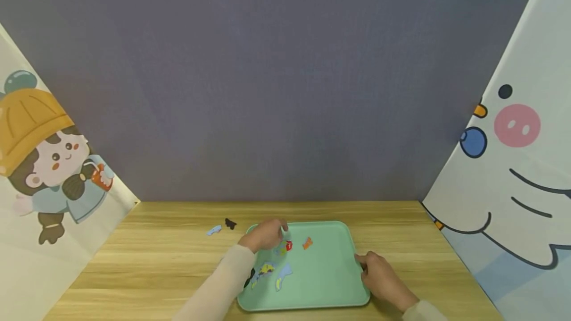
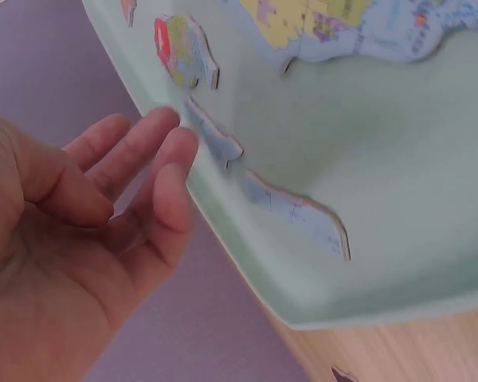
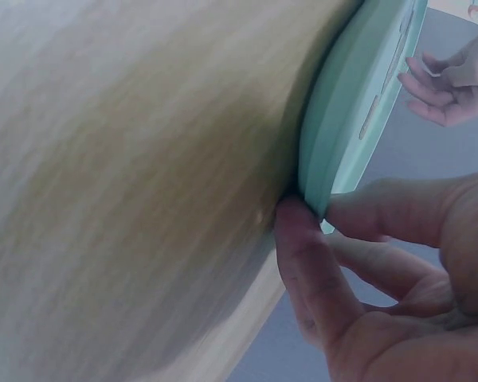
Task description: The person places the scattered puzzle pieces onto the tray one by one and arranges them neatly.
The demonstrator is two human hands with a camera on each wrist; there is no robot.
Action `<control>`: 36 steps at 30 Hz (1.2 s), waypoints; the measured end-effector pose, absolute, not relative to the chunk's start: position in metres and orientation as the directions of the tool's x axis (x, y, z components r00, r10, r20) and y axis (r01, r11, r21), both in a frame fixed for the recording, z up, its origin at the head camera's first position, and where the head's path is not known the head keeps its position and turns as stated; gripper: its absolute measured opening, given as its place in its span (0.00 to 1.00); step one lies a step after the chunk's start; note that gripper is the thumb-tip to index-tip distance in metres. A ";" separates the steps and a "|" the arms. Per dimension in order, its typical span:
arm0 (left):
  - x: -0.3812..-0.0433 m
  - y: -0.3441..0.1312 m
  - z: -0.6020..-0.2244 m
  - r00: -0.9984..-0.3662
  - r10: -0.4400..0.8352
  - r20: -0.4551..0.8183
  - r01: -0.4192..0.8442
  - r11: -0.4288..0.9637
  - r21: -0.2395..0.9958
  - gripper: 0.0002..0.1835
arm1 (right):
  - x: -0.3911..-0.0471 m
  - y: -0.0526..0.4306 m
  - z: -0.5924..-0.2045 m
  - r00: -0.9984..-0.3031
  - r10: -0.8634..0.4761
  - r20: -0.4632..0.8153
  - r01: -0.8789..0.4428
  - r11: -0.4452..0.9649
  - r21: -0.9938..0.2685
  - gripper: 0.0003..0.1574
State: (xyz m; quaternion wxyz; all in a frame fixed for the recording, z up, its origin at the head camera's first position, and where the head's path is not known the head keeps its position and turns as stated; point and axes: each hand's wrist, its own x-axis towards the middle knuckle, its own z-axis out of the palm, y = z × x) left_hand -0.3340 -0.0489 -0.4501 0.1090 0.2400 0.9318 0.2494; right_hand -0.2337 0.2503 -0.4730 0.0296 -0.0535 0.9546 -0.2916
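A pale green tray lies on the table with several flat, map-printed puzzle pieces in its left half. Over the tray's back left part is my left hand, its fingers loosely bent and nothing held. The left wrist view shows it beside the rim, near a narrow blue piece, a longer blue piece and a red-and-green piece. My right hand pinches the tray's right rim between thumb and fingers. Towards the tray's back lies an orange piece; a blue-and-yellow piece sits nearer the front.
On the wooden table, left of the tray's back corner, lie a black piece and a light blue piece. A grey panel stands behind the table. Panels with cartoon prints flank both sides.
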 end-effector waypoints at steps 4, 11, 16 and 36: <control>-0.333 -0.058 -0.445 -0.875 0.483 -0.022 0.397 0.745 0.536 0.16 | -0.234 0.250 -0.473 -0.992 -0.120 -0.033 -0.082 0.828 -0.555 0.26; -0.338 -0.087 -0.447 -0.896 0.444 0.024 0.385 0.747 0.541 0.22 | -0.234 0.251 -0.473 -0.992 -0.123 -0.036 -0.082 0.825 -0.559 0.26; -0.341 -0.112 -0.453 -0.911 0.409 0.059 0.374 0.754 0.541 0.18 | -0.234 0.251 -0.474 -0.992 -0.125 -0.018 -0.094 0.830 -0.550 0.26; -0.340 -0.190 -0.471 -0.996 0.077 0.049 0.091 0.893 0.440 0.24 | -0.233 0.252 -0.475 -0.991 -0.125 -0.044 -0.077 0.813 -0.578 0.27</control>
